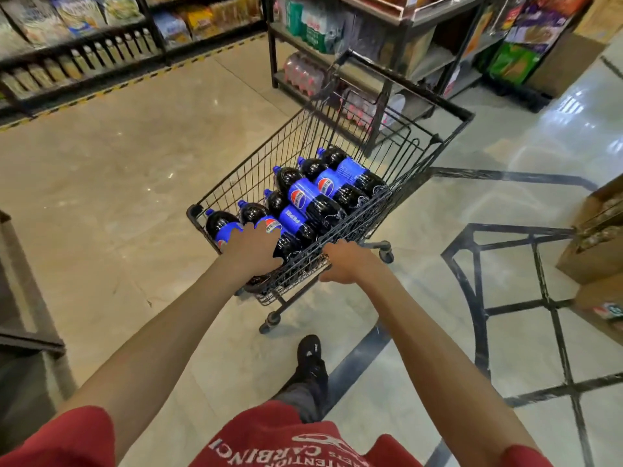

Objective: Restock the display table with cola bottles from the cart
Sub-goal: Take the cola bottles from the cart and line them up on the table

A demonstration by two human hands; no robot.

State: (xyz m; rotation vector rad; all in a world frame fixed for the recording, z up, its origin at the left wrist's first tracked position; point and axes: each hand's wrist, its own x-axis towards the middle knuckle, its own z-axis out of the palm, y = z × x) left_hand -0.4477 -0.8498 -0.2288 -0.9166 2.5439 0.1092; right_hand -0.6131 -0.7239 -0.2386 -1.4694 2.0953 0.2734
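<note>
Both hands at a wire cart [421, 90] loaded with cola bottles [313, 200], centre of frame.

Bottles lying on their sides in a row inside the basket, blue caps toward its left wall, blue labels upward. Left hand [251, 252] laid over the second bottle [253, 212] from the near end, fingers bent across its label; closed round it or merely resting, cannot tell. Right hand [349, 262] clamped on the cart's near rim, fingers curled over the top wire, just right of the left hand. Below the cart, a black shoe [310, 357] on the pale glossy floor [118, 197]; along the bottom edge, a red shirt [279, 439]. Upper left, blurred stocked shelves [84, 35]; upper centre, just beyond the cart, a metal rack [387, 45] with packs of drinks; at the right edge, cardboard boxes [593, 241].
</note>
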